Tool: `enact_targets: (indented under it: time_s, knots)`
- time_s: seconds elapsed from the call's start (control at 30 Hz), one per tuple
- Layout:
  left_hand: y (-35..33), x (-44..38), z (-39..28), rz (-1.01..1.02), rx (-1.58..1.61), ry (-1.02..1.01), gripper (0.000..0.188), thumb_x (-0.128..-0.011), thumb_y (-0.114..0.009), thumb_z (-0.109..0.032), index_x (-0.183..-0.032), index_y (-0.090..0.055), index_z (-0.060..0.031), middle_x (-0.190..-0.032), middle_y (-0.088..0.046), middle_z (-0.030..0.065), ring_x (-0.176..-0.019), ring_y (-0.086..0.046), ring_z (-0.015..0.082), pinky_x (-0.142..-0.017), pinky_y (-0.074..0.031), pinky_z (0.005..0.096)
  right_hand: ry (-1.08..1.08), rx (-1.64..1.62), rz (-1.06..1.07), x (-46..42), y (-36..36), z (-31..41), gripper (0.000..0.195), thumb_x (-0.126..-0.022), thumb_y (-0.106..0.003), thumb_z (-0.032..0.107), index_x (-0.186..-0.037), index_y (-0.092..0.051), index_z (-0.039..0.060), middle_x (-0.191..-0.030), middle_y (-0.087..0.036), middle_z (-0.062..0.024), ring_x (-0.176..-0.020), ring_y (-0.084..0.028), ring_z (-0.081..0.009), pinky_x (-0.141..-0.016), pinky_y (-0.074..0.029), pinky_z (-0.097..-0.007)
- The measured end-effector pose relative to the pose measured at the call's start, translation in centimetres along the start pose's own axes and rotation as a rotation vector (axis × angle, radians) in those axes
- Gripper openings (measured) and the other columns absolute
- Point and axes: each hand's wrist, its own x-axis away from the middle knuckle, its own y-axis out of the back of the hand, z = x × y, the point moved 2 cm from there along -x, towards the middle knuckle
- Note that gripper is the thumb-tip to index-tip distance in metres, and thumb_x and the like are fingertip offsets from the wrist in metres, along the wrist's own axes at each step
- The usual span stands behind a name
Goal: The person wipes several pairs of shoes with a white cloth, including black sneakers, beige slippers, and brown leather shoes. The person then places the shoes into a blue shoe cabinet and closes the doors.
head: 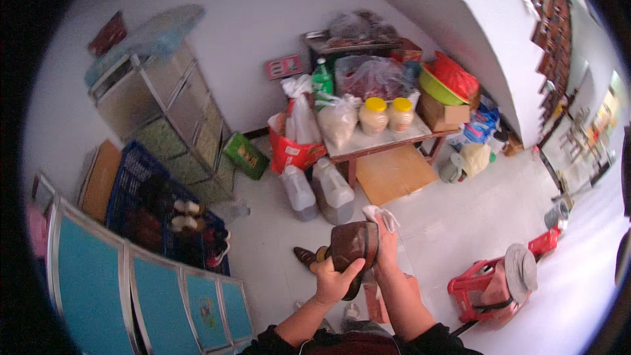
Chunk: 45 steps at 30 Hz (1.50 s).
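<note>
A dark brown leather shoe (pixel 352 244) is held up in front of my body, just above my lap. My left hand (pixel 331 278) grips its near side, with the thumb lying across the leather. Against the shoe's right side is my right hand (pixel 387 244), which holds a white cloth (pixel 383 217) that sticks out beyond the fingers. Another brown shoe (pixel 304 256) rests on the floor to the left, partly covered by the held one. Whatever my right fingers do behind the leather is hidden.
Two plastic jugs (pixel 299 195) stand ahead, before a low table (pixel 340 150) bearing jars and bags. On the left are a blue crate (pixel 125 192) of shoes and a blue-panelled cabinet (pixel 93 276). A red stool (pixel 461 288) with a grey hat (pixel 520 268) is at right.
</note>
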Motion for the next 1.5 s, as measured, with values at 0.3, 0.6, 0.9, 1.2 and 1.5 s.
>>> enact_targets:
  time_s: [0.3, 0.6, 0.9, 1.2, 1.5]
  knots:
    - [4.7, 1.6, 3.3, -0.118, -0.428, -0.268, 0.026, -0.07, -0.069, -0.015, -0.089, -0.057, -0.0009, -0.08, -0.06, 0.0134, -0.071, -0.059, 0.0273, -0.062, -0.047, 0.0342, -0.279, -0.094, 0.246, 4.5, 0.3, -5.7, 0.025, -0.085, -0.049, 0.018, -0.106, -0.047, 0.0054, -0.094, -0.054, -0.0068, -0.083, -0.055, -0.0169, -0.07, -0.046, -0.0296]
    - [7.1, 3.5, 4.0, -0.141, -0.544, -0.232, 0.028, -0.068, -0.069, -0.024, -0.085, -0.058, -0.0036, -0.071, -0.057, 0.0122, -0.063, -0.056, 0.0301, -0.053, -0.045, 0.0348, -0.205, 0.037, 0.274, 5.6, -2.6, -4.4, 0.028, -0.086, -0.047, 0.022, -0.108, -0.047, 0.0036, -0.098, -0.053, -0.0068, -0.09, -0.054, -0.0177, -0.077, -0.044, -0.0302]
    - [8.1, 4.5, 0.5, 0.037, -0.435, -0.251, 0.026, -0.069, -0.069, -0.018, -0.087, -0.059, -0.0016, -0.08, -0.059, 0.0148, -0.071, -0.059, 0.0291, -0.062, -0.047, 0.0354, -0.587, 0.11, 0.414, 6.7, -1.8, -12.8, 0.037, -0.089, -0.038, 0.031, -0.115, -0.044, 0.0047, -0.11, -0.051, -0.01, -0.099, -0.05, -0.0223, -0.083, -0.043, -0.0346]
    - [7.1, 4.5, -1.8, 0.082, -0.25, -0.365, 0.024, -0.068, -0.07, -0.017, -0.078, -0.057, 0.0006, -0.074, -0.056, 0.0145, -0.065, -0.056, 0.0302, -0.055, -0.045, 0.0357, -0.884, 0.007, 0.456, 6.4, 1.5, -13.9, 0.039, -0.089, -0.039, 0.032, -0.116, -0.044, 0.0045, -0.111, -0.05, -0.0098, -0.101, -0.05, -0.0229, -0.084, -0.043, -0.0356]
    - [6.6, 4.1, -1.9, 0.165, -0.314, -0.475, 0.025, -0.064, -0.073, -0.018, -0.067, -0.055, -0.0003, -0.067, -0.056, 0.0125, -0.059, -0.056, 0.027, -0.05, -0.044, 0.0324, -0.992, -0.04, 0.448, 6.3, 2.6, -14.0, 0.04, -0.088, -0.039, 0.033, -0.116, -0.043, 0.0043, -0.113, -0.05, -0.0095, -0.102, -0.049, -0.0235, -0.085, -0.043, -0.0366]
